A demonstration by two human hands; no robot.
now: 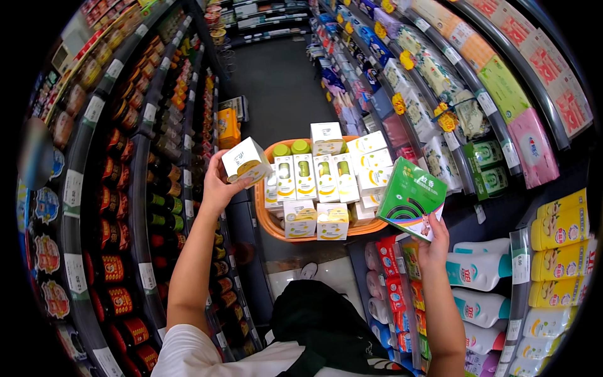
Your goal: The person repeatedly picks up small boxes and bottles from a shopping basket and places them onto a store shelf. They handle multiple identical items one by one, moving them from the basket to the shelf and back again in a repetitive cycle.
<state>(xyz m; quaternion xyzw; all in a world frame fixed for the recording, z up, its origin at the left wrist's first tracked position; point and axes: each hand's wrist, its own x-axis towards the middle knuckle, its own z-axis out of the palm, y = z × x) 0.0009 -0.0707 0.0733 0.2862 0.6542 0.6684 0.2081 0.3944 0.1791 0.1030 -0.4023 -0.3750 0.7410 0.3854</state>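
My left hand (221, 186) grips a white carton (246, 160) with a gold-brown patch, held up at the left rim of an orange plastic basket (273, 231). In my right hand (433, 240) is a flat green box of mosquito coils (414, 195), tilted, its printed front facing me, just beyond the basket's right end. The basket is packed with several slim white cartons (325, 181) showing green-capped bottles. Square white cartons (300, 219) stand at its near side, and another white carton (327, 137) sits at the far rim. Green caps (300, 147) show behind the slim cartons.
Shelves of jars and bottles (113, 264) line the left side of the aisle. On the right are tissue packs (509, 89), white detergent bottles (480, 271) and yellow packs (560, 235). A yellow package (229, 128) stands on the dark floor (278, 80) beyond the basket.
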